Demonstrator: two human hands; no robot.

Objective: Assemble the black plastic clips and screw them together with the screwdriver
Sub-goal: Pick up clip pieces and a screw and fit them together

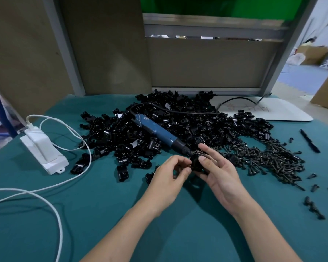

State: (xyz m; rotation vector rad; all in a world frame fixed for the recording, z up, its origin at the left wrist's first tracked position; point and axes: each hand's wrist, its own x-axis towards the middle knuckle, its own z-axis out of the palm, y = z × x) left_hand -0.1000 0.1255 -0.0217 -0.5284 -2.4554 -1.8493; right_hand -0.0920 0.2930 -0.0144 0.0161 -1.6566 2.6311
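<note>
A black plastic clip (197, 164) sits between my two hands above the green table. My right hand (218, 172) holds it, thumb on top and fingers underneath, the index finger stretched out. My left hand (170, 172) pinches a small screw (188, 166) against the clip's left side. The blue electric screwdriver (157, 131) lies on the big heap of black clips (178, 125), its tip pointing at my hands, untouched. A pile of black screws (269, 159) lies to the right.
A white power adapter (43, 150) with white cables (51, 186) lies at the left. A white board (263, 110) lies at the back right, a black pen (310, 140) at the far right, and loose black parts (313, 207) near the right edge. Cardboard panels stand behind.
</note>
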